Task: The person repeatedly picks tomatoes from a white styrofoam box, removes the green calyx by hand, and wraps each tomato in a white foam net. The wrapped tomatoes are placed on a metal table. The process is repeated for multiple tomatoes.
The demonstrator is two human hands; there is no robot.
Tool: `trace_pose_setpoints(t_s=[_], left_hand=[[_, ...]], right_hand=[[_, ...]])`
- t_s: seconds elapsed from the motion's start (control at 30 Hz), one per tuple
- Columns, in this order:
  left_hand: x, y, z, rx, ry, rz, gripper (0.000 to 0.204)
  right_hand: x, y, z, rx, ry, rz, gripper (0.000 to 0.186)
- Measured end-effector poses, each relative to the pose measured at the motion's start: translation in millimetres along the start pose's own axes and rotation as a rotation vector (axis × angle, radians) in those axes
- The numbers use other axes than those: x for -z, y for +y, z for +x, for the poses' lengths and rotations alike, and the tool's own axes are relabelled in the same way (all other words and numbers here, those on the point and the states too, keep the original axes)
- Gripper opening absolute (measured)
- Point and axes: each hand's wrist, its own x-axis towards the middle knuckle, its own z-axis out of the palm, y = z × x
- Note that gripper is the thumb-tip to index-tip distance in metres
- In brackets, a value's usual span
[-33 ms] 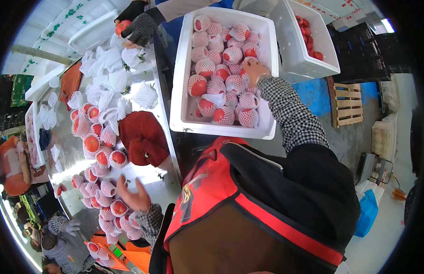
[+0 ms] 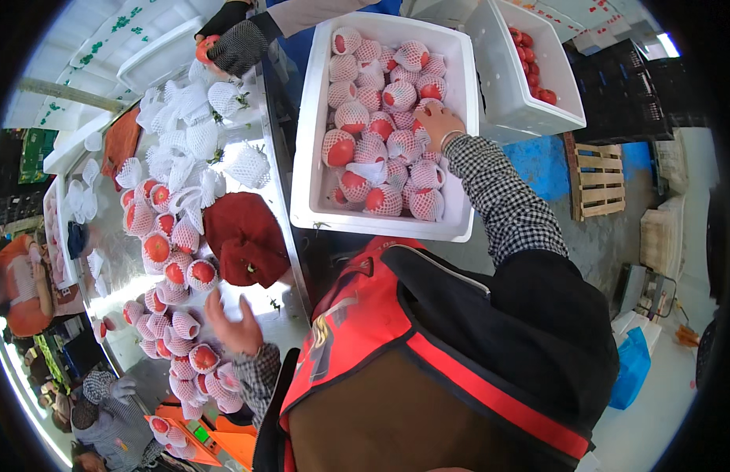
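Note:
My left hand (image 2: pixel 233 322) hovers over the metal table with thumb and fingers apart, holding nothing. It is nearest to the net-wrapped tomatoes (image 2: pixel 184 323) below the dark red cloth (image 2: pixel 247 240). My right hand (image 2: pixel 438 123) reaches into a white foam box (image 2: pixel 303 181) and rests on the fruit along its right side. Its visible fingers are spread; the fingertips are partly hidden among the fruit. Tomatoes in pinkish foam nets (image 2: pixel 399 96) fill the box in layers, some with bare red skin showing through the openings.
Loose white foam nets (image 2: pixel 188 114) are heaped on the table (image 2: pixel 282 315). At the far left, a co-worker's gloved hands hold a tomato (image 2: pixel 205 49). A second foam box (image 2: pixel 530 118) with bare tomatoes, black crates (image 2: pixel 620 94) and a wooden pallet (image 2: pixel 599 179) stand at right.
My left hand has shifted slightly up and over the table. The co-worker's gloved hand and tomato have moved a little. My right hand stays nearly in place in the box.

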Motion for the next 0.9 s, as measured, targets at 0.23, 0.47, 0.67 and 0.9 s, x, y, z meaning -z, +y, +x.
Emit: trace_pose_setpoints(t_s=[0.23, 0.47, 0.67, 0.9], left_hand=[[-83.9, 116.6, 46.1, -0.341, -0.382, -0.288, 0.050], [-108.6, 164.0, 40.7, 0.642, -0.736, -1.534, 0.050], [-82.5, 137.6, 43.0, 0.491, -0.267, -1.372, 0.030], [-75.0, 126.1, 41.6, 0.594, -0.059, -1.341, 0.018]], right_hand=[[16.7, -5.1, -3.1, 0.058, 0.300, 0.426, 0.065], [33.1, -125.7, -122.1, 0.580, 0.796, 0.928, 0.079], [48.4, -174.4, -141.0, 0.725, 0.758, 0.994, 0.091], [37.8, -199.0, -146.8, 0.664, 0.346, 1.471, 0.101]])
